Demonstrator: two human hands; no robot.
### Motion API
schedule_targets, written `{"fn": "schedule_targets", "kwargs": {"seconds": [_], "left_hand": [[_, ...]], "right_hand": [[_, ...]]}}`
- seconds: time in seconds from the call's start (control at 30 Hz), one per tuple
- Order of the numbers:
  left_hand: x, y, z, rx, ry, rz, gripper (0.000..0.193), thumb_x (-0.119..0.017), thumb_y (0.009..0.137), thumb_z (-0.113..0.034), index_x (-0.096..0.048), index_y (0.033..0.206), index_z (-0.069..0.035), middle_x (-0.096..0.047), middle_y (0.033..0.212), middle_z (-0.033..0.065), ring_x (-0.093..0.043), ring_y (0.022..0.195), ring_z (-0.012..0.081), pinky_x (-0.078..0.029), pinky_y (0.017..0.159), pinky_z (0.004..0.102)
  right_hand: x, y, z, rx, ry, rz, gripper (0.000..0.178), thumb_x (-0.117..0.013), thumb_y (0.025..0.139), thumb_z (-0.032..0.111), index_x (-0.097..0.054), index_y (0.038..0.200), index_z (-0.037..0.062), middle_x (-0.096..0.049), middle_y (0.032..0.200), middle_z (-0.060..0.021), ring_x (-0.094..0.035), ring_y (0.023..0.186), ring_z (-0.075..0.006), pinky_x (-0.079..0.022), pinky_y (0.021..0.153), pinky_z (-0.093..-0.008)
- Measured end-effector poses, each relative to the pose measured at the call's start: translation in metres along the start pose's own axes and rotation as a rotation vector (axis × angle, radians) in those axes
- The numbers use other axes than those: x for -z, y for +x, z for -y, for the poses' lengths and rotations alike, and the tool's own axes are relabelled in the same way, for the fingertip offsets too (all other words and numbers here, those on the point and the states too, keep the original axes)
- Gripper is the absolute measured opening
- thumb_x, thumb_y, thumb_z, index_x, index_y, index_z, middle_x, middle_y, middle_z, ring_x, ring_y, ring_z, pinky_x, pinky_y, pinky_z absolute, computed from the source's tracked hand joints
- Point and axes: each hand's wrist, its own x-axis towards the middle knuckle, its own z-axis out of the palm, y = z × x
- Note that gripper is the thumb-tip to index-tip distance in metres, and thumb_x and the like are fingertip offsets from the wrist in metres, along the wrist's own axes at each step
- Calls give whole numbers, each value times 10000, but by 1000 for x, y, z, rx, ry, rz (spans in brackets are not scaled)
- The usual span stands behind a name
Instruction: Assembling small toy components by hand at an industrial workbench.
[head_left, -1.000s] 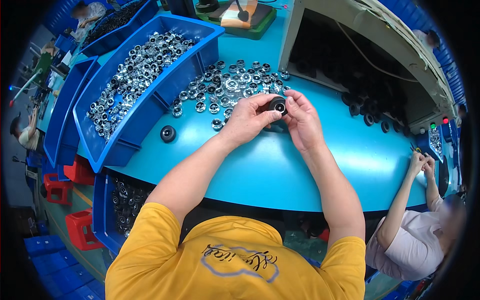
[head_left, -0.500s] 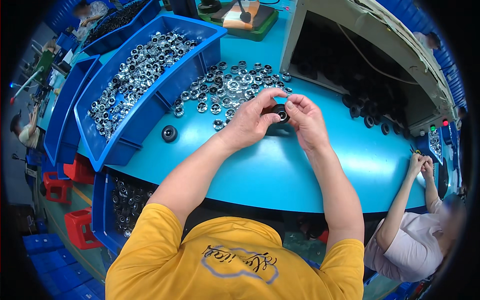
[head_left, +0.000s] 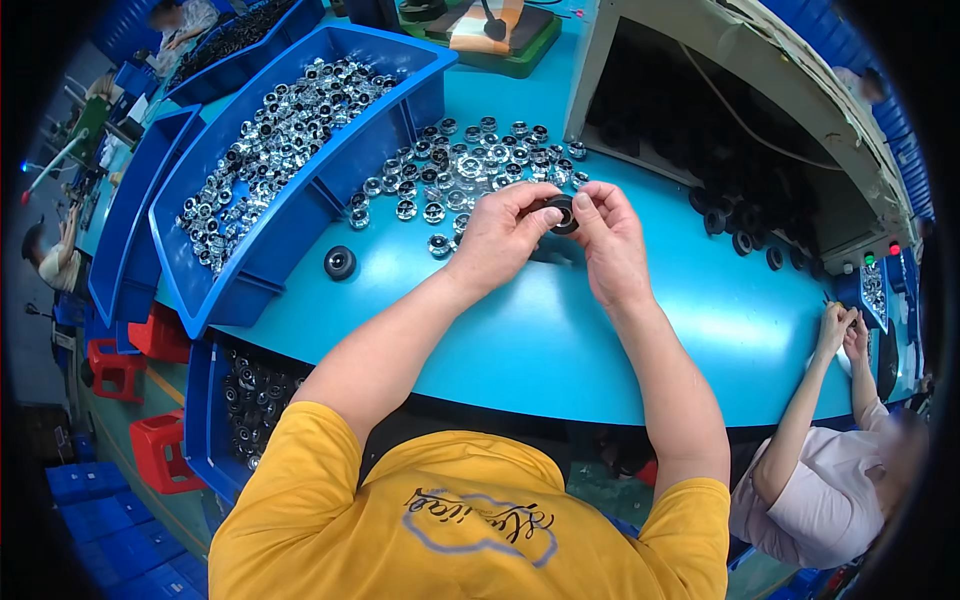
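Observation:
Between my two hands, above the turquoise table (head_left: pixel 480 350), is a small black wheel (head_left: pixel 563 214) with a lighter hub. My left hand (head_left: pixel 503 235) pinches its left side between thumb and fingers. On the other side, my right hand (head_left: pixel 612 240) grips it with thumb and curled fingertips. Fingers cover part of its rim. Many clear, shiny hubs with dark centres (head_left: pixel 433 212) lie loose just beyond my hands. A single black wheel (head_left: pixel 340 263) rests apart on the table to the left.
A large blue bin (head_left: pixel 330 190) full of clear hubs stands at left. Black tyres (head_left: pixel 742 243) lie before a cream machine housing (head_left: pixel 590 75) at right. Below the table edge, another blue bin (head_left: pixel 205 430) holds black wheels. A co-worker's hands (head_left: pixel 842 330) are at far right.
Both hands have closed in around the black wheel, and it has risen slightly in the picture. My right fingers have curled further over its rim.

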Motion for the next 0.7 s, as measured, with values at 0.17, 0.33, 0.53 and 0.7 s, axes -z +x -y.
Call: {"fn": "schedule_targets", "kwargs": {"seconds": [0.17, 0.33, 0.53, 0.7], "left_hand": [[2, 2, 4, 87, -199, 131, 433, -741, 877, -33, -587, 1282, -22, -669, 1044, 45, -620, 847, 80, -529, 749, 226], [2, 1, 3, 128, -132, 117, 484, -726, 849, 33, -559, 1303, 4, -654, 1134, 74, -646, 1002, 115, -551, 852, 258], [4, 2, 2, 58, -122, 158, 464, -687, 884, 15, -560, 1330, -14, -642, 1145, 64, -636, 961, 118, -551, 818, 266], [4, 1, -1, 164, -197, 204, 487, -669, 917, -28, -523, 1381, -60, -639, 1088, 44, -602, 910, 103, -528, 750, 253]], "right_hand": [[0, 0, 4, -91, 1, -59, 255, -622, 1002, 204, -567, 1175, 25, -651, 1001, -60, -640, 869, -121, -550, 742, -285], [1, 2, 9, -110, -139, -12, 308, -631, 997, 229, -563, 1202, 9, -663, 989, -70, -653, 853, -128, -554, 737, -287], [0, -2, 9, -126, 24, 11, 306, -623, 1000, 222, -564, 1212, 11, -675, 1005, -81, -652, 878, -121, -559, 751, -277], [6, 5, 8, 30, -251, 80, 293, -631, 997, 202, -563, 1214, 17, -665, 911, -38, -639, 814, -93, -538, 701, -259]]}}
